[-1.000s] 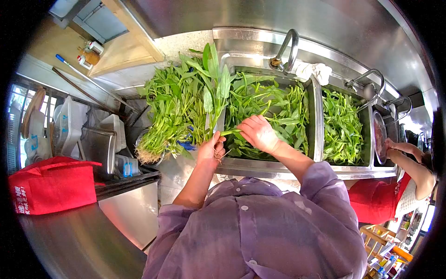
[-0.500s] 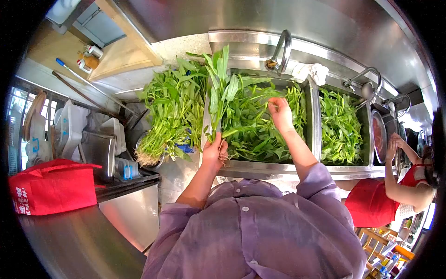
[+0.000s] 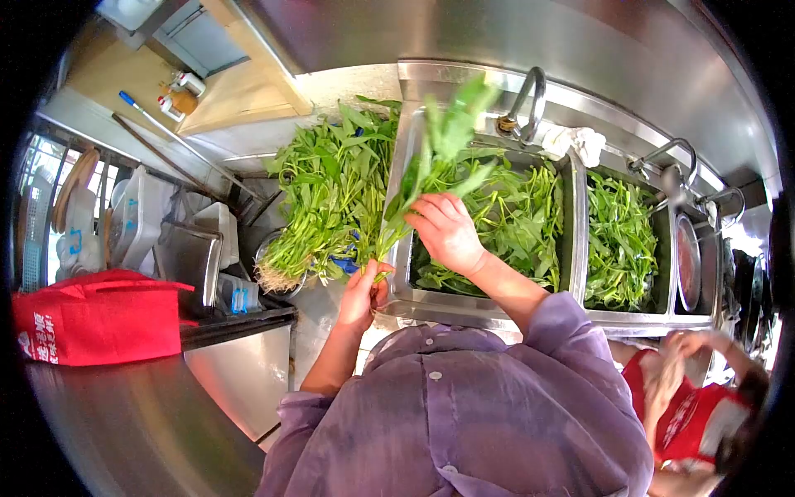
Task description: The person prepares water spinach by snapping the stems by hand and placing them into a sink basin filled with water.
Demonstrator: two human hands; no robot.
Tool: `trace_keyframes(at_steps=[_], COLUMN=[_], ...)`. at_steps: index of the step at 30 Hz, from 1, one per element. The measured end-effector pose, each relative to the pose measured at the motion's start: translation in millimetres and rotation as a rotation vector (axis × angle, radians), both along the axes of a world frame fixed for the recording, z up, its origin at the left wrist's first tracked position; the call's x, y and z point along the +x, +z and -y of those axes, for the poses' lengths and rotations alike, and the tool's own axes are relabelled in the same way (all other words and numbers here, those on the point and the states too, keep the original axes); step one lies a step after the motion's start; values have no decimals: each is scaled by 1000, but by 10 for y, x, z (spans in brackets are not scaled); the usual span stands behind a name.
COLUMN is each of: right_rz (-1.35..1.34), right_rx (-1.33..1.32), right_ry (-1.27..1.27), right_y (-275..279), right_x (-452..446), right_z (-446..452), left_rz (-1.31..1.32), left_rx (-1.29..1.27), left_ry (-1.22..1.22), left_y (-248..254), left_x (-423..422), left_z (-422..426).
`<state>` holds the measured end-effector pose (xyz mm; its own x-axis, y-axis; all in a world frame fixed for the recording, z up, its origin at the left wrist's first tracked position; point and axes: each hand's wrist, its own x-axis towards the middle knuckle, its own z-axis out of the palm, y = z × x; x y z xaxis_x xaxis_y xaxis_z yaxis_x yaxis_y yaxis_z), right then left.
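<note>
My left hand (image 3: pixel 362 296) is closed on the lower stems of a small bunch of leafy greens (image 3: pixel 451 124), in front of the sink's left rim. Higher on the same stems, my right hand (image 3: pixel 447 232) has its fingers wrapped round them. The bunch's upper leaves are blurred and lean over the left basin. Loose greens (image 3: pixel 522 219) fill much of that basin. Beside it on the left lies a big pile of greens (image 3: pixel 335 174) with pale roots at its lower end.
More greens (image 3: pixel 617 240) lie in the middle basin. A faucet (image 3: pixel 534 103) and a white cloth (image 3: pixel 575 145) are at the sink's back edge. A red bag (image 3: pixel 103 319) and plastic containers (image 3: pixel 141 211) stand at left. A co-worker in a red apron (image 3: pixel 687 414) is at right.
My right hand has come back from over the basin onto the bunch, whose leaves have swung right. The co-worker's hands have moved away from the right basin, nearer the body.
</note>
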<state>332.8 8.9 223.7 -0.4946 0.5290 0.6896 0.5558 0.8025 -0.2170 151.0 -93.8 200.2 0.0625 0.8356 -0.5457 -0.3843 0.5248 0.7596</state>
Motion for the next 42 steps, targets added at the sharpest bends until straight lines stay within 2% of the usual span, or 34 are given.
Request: trace_keyframes(at_steps=[2, 4, 5, 8, 9, 11, 14, 21, 23, 30, 32, 35, 37, 38, 39, 41, 42], right_rz=[1, 142, 87, -258, -327, -292, -14, 84, 201, 363, 387, 298, 108, -136, -206, -513, -551], right_rx=[32, -114, -122, -286, -279, -96, -72, -5, -78, -20, -33, -178, -429, -546, -641, -803, -808], right_ry=[11, -62, -40, -246, -326, -231, 115, 220, 394, 269, 212, 120, -41, -144, -185, -278, -387], right_y=[-31, -128, -176, -151, -73, 75, 235, 159, 122, 100, 56, -115, -267, -330, -466, -466, -374], right_x=[-85, -73, -69, -36, -5, -20, -202, -290, -266, -311, -338, -406, -458, -468, -419, -175, 6], right_z=[-18, -23, -33, -22, -31, -24, 99, 7, -36, 89, 159, 232, 257, 218, 86, -112, -170], left_rz=[-89, -206, -204, -700, -698, -776, -817, -828, -875, -1162, -1341, -1399, -1416, -1433, -1432, -1241, -1140], left_rx=[84, 152, 151, 343, 341, 446, 442, 550, 570, 512, 500, 458, 468, 480, 485, 495, 461], left_ry=[0, 3, 20, -35, -24, -34, -55, -108, -250, -439, -435, -397, -348, -287, -289, -106, -7], left_y=[8, 64, 36, -80, -40, 50, 117, 87, 58, 124, 111, 82, 22, -4, -12, -20, -25], left_x=[-26, -54, -62, -111, -118, -117, -91, -153, -228, -192, -91, 13, 71, 103, 129, 133, 93], left_z=[16, 34, 40, 41, 33, 33, 10, -58, -81, -124, -99, -71, -48, -54, -40, -12, -27])
